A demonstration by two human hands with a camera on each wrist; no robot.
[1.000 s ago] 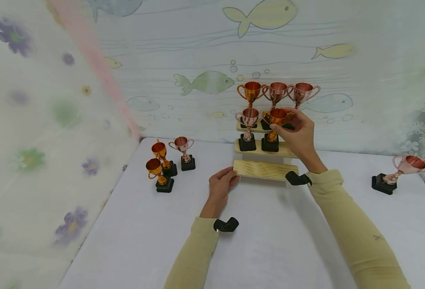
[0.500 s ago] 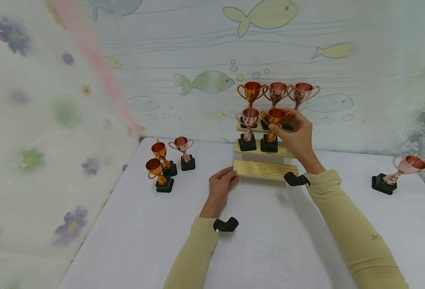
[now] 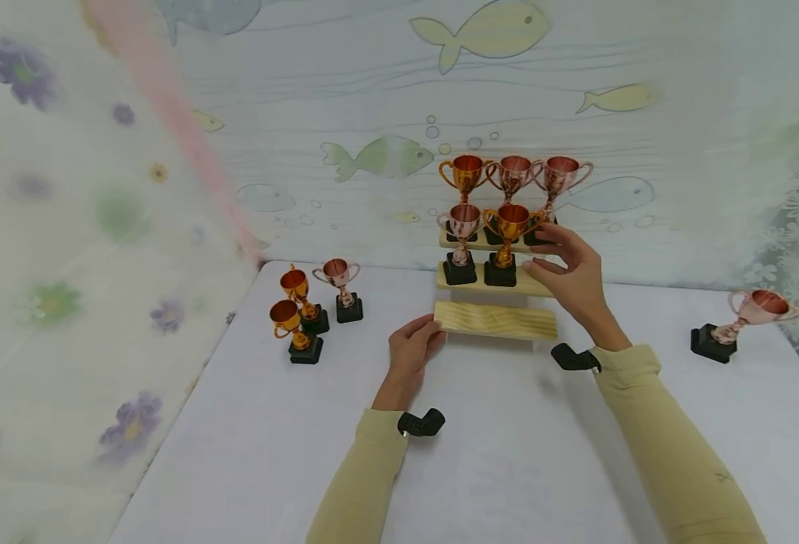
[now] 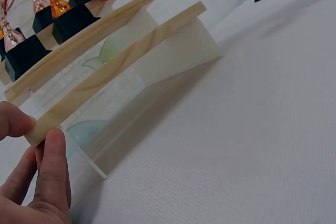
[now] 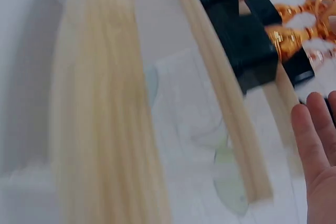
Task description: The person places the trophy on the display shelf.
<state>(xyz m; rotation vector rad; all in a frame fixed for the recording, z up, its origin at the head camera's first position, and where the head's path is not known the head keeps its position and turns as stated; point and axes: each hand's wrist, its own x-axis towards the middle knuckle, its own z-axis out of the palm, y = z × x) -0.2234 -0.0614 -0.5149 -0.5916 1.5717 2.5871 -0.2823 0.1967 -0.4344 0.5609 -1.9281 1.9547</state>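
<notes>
A three-step display stand with wooden boards stands near the back wall. My left hand pinches the left end of its lowest board between thumb and fingers. On the middle board are a pink trophy cup and, to its right, a gold trophy cup, both upright on black bases. Just right of the gold cup is my right hand, fingers spread and apart from it. In the right wrist view, the fingers hold nothing. The top board carries a gold cup and two pink cups.
To the left on the white table stand two gold trophy cups and a pink trophy cup. Another pink trophy cup stands at the far right. A patterned curtain hangs close behind the stand.
My right hand has let go of the gold trophy cup on the middle board and drawn back to the right. The left hand keeps its grip on the stand. The head view has shifted slightly.
</notes>
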